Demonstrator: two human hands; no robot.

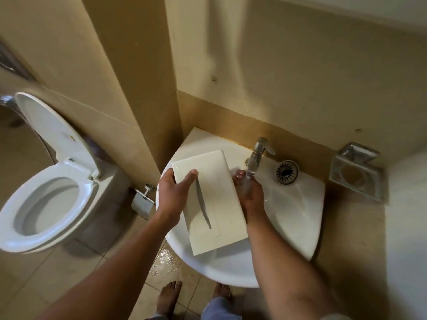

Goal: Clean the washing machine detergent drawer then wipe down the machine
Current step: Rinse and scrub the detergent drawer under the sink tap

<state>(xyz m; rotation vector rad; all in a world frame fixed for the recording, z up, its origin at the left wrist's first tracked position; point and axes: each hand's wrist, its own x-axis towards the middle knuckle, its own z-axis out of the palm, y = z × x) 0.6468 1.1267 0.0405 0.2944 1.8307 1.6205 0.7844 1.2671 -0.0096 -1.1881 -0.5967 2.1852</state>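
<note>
The white detergent drawer (pixel 215 204), front panel up with its grey curved handle slot showing, is held over the white corner sink (pixel 298 218). My left hand (pixel 172 196) grips the drawer's far left corner, thumb on top. My right hand (pixel 250 192) is at the drawer's right side, under the water running from the chrome tap (pixel 257 155). The drawer hides part of that hand, so its grip is unclear. The washing machine is out of view.
A toilet (pixel 46 199) with raised lid stands at the left. A metal soap holder (pixel 355 172) hangs on the wall right of the sink, and a loose drain strainer (pixel 286 172) lies on the sink ledge. Wet floor tiles (pixel 164 264) and bare feet (pixel 171 296) show below.
</note>
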